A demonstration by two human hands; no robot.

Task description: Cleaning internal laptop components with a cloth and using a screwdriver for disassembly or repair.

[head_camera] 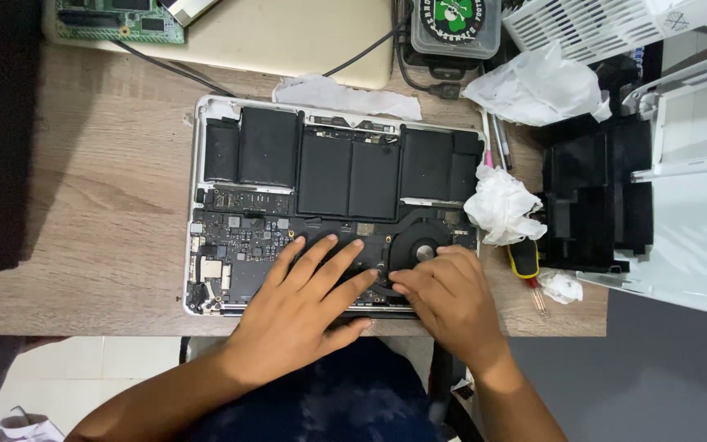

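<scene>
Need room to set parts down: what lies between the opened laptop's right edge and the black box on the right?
In the head view, a crumpled white tissue and a yellow-handled screwdriver lie between the opened laptop and the black box.

Crumpled tissue (502,205), yellow-handled screwdriver (525,263), green circuit board (116,18)

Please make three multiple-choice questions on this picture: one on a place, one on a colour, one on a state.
1. Where does the crumpled white tissue lie?
A. at the laptop's right edge
B. on the floor
C. under the left hand

2. What colour is the screwdriver handle?
A. blue and white
B. yellow and black
C. all green

3. How is the opened laptop?
A. lid shut
B. bottom cover off, black battery cells bare
C. wrapped in plastic

Answers: 1 A, it touches the right rim. 2 B, yellow with black grip. 3 B, board and fan show beneath the left hand and right hand.
</scene>
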